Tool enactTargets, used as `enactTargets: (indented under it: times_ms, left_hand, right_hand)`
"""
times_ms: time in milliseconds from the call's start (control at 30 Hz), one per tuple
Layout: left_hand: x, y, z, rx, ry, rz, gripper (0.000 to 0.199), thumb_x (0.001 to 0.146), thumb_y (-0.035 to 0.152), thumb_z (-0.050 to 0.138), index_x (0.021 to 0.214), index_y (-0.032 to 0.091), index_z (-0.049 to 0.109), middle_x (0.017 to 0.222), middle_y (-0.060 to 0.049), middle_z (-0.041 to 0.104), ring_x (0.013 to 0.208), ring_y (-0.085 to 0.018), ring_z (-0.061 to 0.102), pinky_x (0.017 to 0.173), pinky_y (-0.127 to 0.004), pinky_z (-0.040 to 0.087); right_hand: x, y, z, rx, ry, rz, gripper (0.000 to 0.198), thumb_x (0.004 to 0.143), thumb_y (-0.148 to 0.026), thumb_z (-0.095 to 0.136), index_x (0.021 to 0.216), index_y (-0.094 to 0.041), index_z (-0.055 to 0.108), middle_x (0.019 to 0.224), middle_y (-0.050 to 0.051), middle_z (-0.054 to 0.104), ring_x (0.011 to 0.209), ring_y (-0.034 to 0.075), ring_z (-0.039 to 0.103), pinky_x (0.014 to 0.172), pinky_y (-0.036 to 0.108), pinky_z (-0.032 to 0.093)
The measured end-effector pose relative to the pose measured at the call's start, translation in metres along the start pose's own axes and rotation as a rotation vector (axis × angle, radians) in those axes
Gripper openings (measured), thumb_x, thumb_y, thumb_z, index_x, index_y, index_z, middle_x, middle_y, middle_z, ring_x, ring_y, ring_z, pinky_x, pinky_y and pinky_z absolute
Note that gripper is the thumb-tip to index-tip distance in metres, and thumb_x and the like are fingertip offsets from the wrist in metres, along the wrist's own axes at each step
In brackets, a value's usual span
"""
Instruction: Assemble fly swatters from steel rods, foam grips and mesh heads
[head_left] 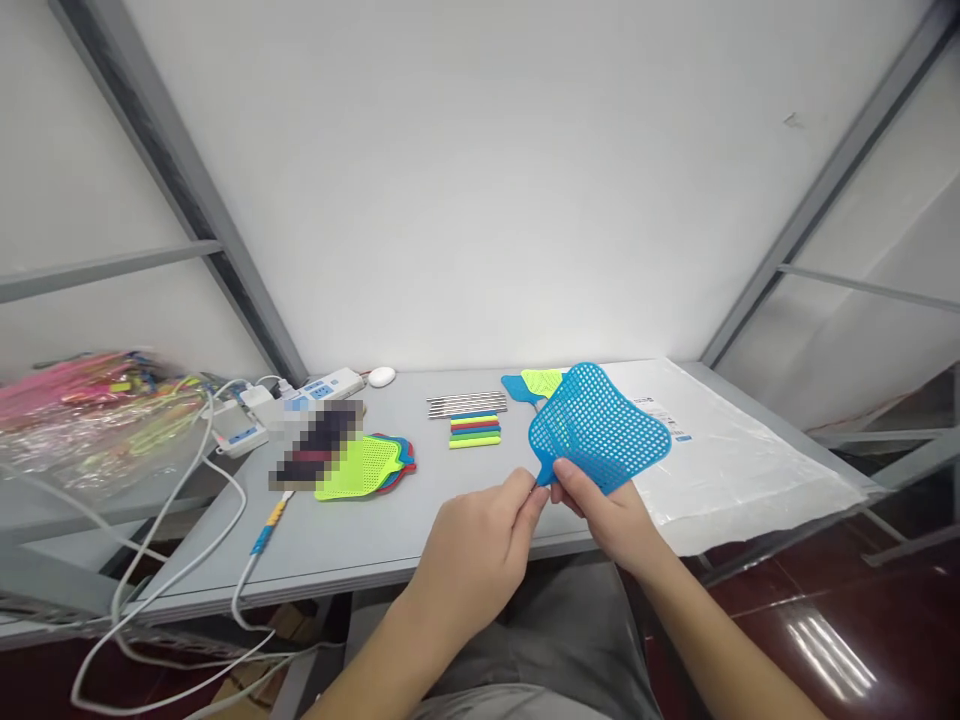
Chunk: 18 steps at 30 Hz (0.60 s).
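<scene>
Work centres on a blue swatter head (604,425), lifted above the front part of the tabletop (300,540), its perforated face turned up and its narrow neck pointing down toward the left. Both hands are on it. The left hand (476,545) has its fingers curled in and pinches the very end of the neck between thumb and forefinger; the right hand (611,515) grips the lower edge of the mesh near the neck, its thumb pressed on the upper face. Whether anything else lies inside the left hand cannot be told, since its fingers cover that spot.

The step in hand looks like working on or lining up the neck end. The next move seems to call for a steady right hand on the mesh and fine fingertip control from the left, keeping the thin neck straight so that it does not bend.

Behind, near the middle, lie a row of metal rods (466,404) and, just in front of them, coloured tubes (475,430). A lime green swatter head (364,468) tops a small pile at the left, and a white plastic sheet (735,470) spreads at the right.
</scene>
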<state>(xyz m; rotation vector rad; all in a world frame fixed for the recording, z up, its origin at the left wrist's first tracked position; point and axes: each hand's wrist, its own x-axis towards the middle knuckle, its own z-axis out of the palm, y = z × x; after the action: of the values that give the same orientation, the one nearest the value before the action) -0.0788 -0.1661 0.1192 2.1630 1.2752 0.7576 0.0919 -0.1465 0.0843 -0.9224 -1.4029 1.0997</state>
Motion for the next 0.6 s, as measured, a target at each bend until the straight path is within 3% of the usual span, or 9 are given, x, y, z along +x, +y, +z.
enactTargets:
  times_ms: [67, 133, 300, 433, 533, 600]
  left_hand:
    - [-0.004, 0.005, -0.003, -0.136, -0.021, -0.022, 0.032, 0.102, 0.042, 0.035, 0.079, 0.022, 0.044, 0.059, 0.005, 0.042, 0.054, -0.013, 0.036, 0.054, -0.027, 0.021]
    - [-0.005, 0.006, -0.006, -0.422, -0.124, -0.074, 0.035, 0.101, 0.047, 0.037, 0.078, 0.022, 0.045, 0.056, 0.007, 0.039, 0.050, -0.011, 0.035, 0.051, -0.024, 0.027]
    - [-0.006, 0.000, -0.005, -1.230, -0.636, -0.163, 0.035, 0.101, 0.046, 0.033, 0.082, 0.021, 0.048, 0.040, 0.014, 0.029, 0.026, -0.005, 0.013, 0.038, -0.021, 0.038]
    - [-0.007, 0.000, -0.002, -1.273, -0.589, -0.163, 0.034, 0.102, 0.043, 0.035, 0.084, 0.019, 0.052, 0.041, 0.012, 0.036, 0.025, -0.003, 0.017, 0.038, -0.017, 0.036]
    - [-0.009, 0.007, -0.002, -1.154, -0.500, -0.183, 0.033, 0.102, 0.043, 0.039, 0.084, 0.018, 0.053, 0.045, 0.012, 0.036, 0.029, -0.002, 0.020, 0.040, -0.016, 0.035]
    - [-0.011, 0.012, -0.003, -1.103, -0.445, -0.175, 0.032, 0.101, 0.043, 0.040, 0.086, 0.018, 0.053, 0.047, 0.012, 0.034, 0.032, -0.002, 0.021, 0.042, -0.016, 0.035]
  right_hand:
    - [-0.003, -0.006, -0.001, -0.019, -0.003, -0.043, 0.029, 0.094, -0.041, 0.058, 0.073, -0.021, 0.063, 0.071, -0.001, 0.058, 0.066, 0.012, 0.051, 0.060, 0.025, 0.039]
    - [-0.003, -0.012, -0.005, -0.011, -0.004, -0.050, 0.027, 0.093, -0.040, 0.060, 0.074, -0.021, 0.065, 0.071, 0.000, 0.060, 0.064, 0.012, 0.051, 0.059, 0.025, 0.039]
    - [0.008, -0.031, -0.029, 0.254, 0.197, -0.107, 0.032, 0.087, -0.042, 0.068, 0.065, -0.020, 0.059, 0.055, -0.004, 0.049, 0.049, 0.009, 0.039, 0.049, 0.024, 0.034]
    - [0.013, -0.045, -0.043, 0.356, 0.235, -0.141, 0.031, 0.081, -0.040, 0.074, 0.065, -0.020, 0.057, 0.053, -0.006, 0.045, 0.047, 0.007, 0.037, 0.049, 0.022, 0.035]
    - [0.004, -0.046, -0.033, 0.240, 0.269, -0.094, 0.026, 0.081, -0.042, 0.074, 0.070, -0.021, 0.063, 0.058, -0.003, 0.054, 0.051, 0.009, 0.045, 0.047, 0.022, 0.037]
    - [-0.004, -0.044, -0.020, 0.144, 0.221, -0.053, 0.029, 0.082, -0.045, 0.071, 0.068, -0.021, 0.064, 0.061, -0.001, 0.058, 0.055, 0.011, 0.051, 0.048, 0.023, 0.040]
